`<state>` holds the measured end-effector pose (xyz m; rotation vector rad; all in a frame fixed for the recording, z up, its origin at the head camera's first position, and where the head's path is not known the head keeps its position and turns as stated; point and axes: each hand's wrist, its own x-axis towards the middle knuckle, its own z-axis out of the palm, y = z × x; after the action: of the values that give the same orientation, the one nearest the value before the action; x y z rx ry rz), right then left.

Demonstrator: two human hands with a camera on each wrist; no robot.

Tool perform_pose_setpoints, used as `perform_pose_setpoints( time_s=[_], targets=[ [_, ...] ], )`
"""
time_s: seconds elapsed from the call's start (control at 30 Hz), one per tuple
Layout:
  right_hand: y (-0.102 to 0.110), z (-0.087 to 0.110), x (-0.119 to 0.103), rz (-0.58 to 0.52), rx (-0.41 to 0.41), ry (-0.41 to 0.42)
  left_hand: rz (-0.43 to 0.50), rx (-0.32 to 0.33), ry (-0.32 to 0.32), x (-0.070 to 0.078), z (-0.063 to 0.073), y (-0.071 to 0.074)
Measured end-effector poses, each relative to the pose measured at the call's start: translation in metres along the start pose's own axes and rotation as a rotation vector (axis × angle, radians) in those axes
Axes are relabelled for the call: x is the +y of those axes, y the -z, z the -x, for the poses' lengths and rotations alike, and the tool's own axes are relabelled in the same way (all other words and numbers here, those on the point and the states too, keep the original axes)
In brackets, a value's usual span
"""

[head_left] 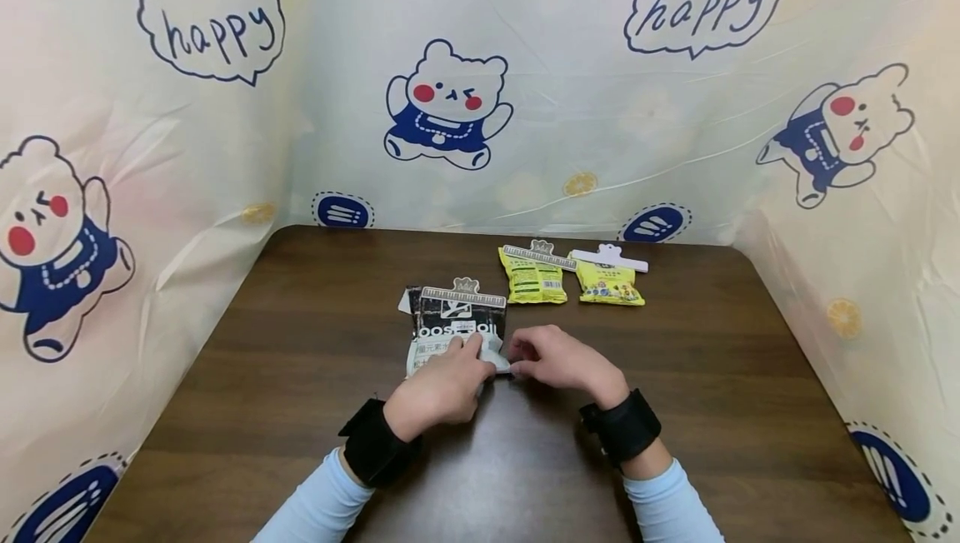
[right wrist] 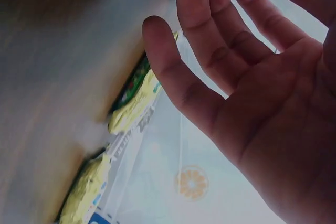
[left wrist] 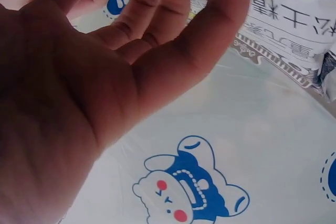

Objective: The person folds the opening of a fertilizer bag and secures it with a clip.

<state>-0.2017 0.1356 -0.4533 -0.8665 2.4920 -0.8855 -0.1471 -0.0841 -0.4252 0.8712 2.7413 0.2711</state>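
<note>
A black-and-white snack bag (head_left: pixel 450 318) lies on the table with a clear ruler-edged clip (head_left: pixel 463 298) across its far end. My left hand (head_left: pixel 442 385) rests its extended fingertips on the bag's pale near part. In the left wrist view, printed characters show on the bag (left wrist: pixel 294 22) beyond the fingers. Close to the bag's near right corner is my right hand (head_left: pixel 566 360), fingers loosely bent. Seen from the right wrist, the fingers (right wrist: pixel 194 14) are spread a little, and nothing shows between them.
Behind and to the right lie two small yellow packets, one (head_left: pixel 536 283) with a clear clip (head_left: pixel 538 255), the other (head_left: pixel 611 285) with a white clip (head_left: pixel 609 258). A printed curtain (head_left: pixel 585 127) surrounds the brown table (head_left: pixel 300 343) at the back and sides.
</note>
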Motion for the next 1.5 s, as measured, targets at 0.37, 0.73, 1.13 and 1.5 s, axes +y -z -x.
perform_pose_setpoints(
  time_s=[0.37, 0.73, 1.13, 1.5],
  targets=[
    [0.010, 0.004, 0.006, -0.021, -0.013, -0.008, 0.027, -0.007, 0.070, 0.006, 0.001, 0.004],
    [0.009, 0.004, 0.007, -0.023, -0.021, -0.007, 0.013, 0.002, 0.103, 0.000, -0.005, -0.001],
    [0.007, 0.003, 0.009, -0.021, -0.029, -0.012, -0.001, 0.064, 0.133, -0.016, -0.014, -0.007],
    [0.003, 0.003, 0.009, -0.029, -0.035, -0.015, -0.051, 0.115, 0.129, -0.028, -0.020, -0.015]
  ],
)
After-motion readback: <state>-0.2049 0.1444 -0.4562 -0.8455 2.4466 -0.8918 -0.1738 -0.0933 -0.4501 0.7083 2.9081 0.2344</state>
